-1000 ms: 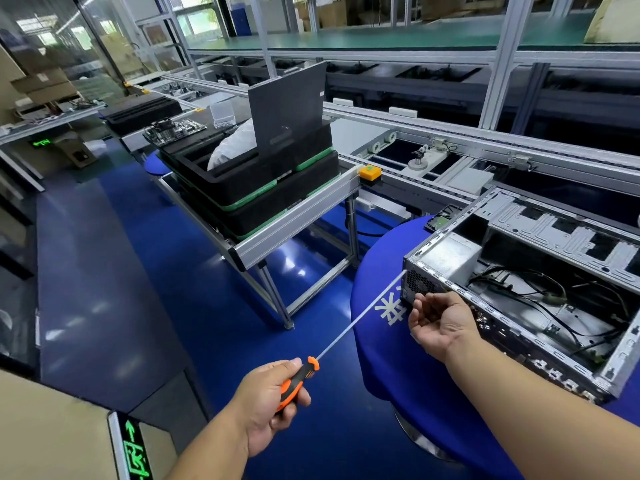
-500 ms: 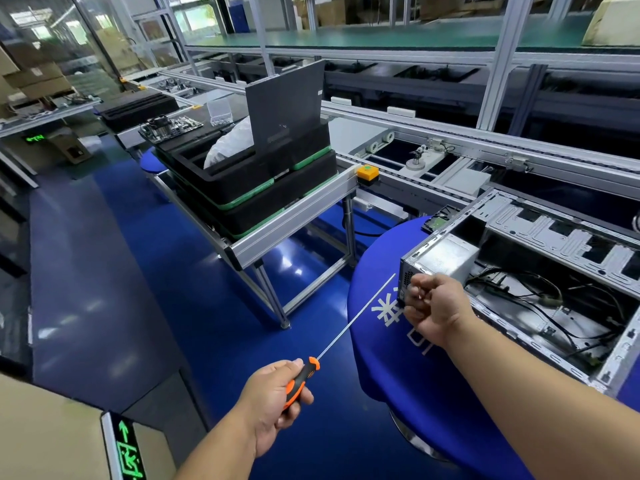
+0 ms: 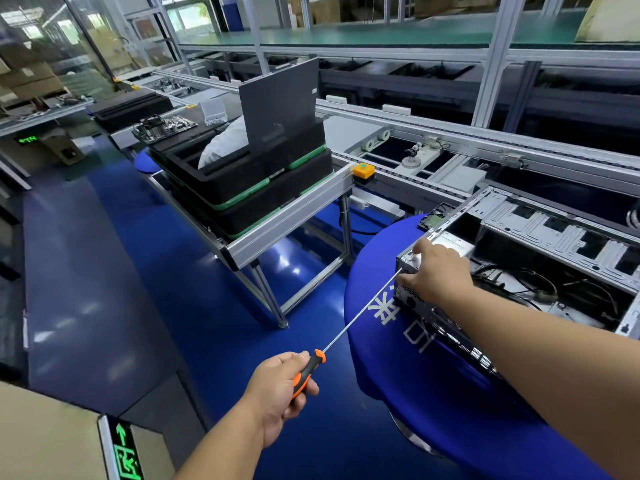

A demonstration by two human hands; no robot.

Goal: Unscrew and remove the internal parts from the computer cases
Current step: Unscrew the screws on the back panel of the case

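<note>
An open grey computer case (image 3: pixel 554 233) lies on a round table with a blue cover (image 3: pixel 433 393) at the right. Black cables (image 3: pixel 519 282) and a silver power supply (image 3: pixel 457 245) sit inside it. My left hand (image 3: pixel 277 393) grips the orange-and-black handle of a long screwdriver (image 3: pixel 306 374). Its thin shaft runs up to the case's near left corner. My right hand (image 3: pixel 438 271) is on that corner, thumb against the rear face by the shaft tip, fingers curled over the top edge. The tip itself is hidden by the thumb.
Stacked black trays with green edges (image 3: pixel 249 192) sit on an aluminium stand (image 3: pixel 287 230) to the left, with a motherboard (image 3: pixel 162 126) behind them. A conveyor line (image 3: pixel 450 140) runs along the back. A cardboard box (image 3: pixel 45 438) stands at the bottom left, blue floor between.
My right hand has moved from the screwdriver tip up onto the case's corner and spread over it. The left hand keeps the screwdriver pointed at the same corner.
</note>
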